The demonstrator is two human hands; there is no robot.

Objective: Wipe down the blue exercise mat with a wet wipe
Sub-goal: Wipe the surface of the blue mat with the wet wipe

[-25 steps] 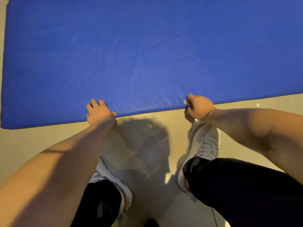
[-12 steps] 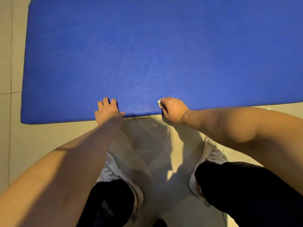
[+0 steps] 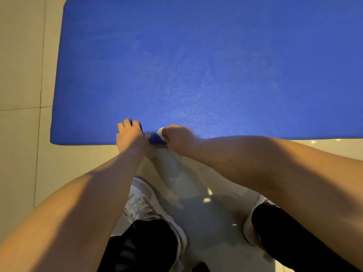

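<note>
The blue exercise mat [image 3: 196, 65] lies flat on the tiled floor and fills the upper part of the view. My left hand [image 3: 130, 135] grips the mat's near edge, fingers curled over it. Just to its right, my right hand [image 3: 177, 139] is closed around a small white wet wipe [image 3: 160, 132], pressed against the same near edge. Only a corner of the wipe shows beyond my fingers.
Beige floor tiles [image 3: 21, 75] surround the mat on the left and near side. My white shoes [image 3: 145, 205] and dark trouser legs [image 3: 306, 238] are below the mat's near edge.
My right hand with the wipe has slid left along the mat's near edge, closing the gap to my left hand. The view has shifted, showing more floor on the left.
</note>
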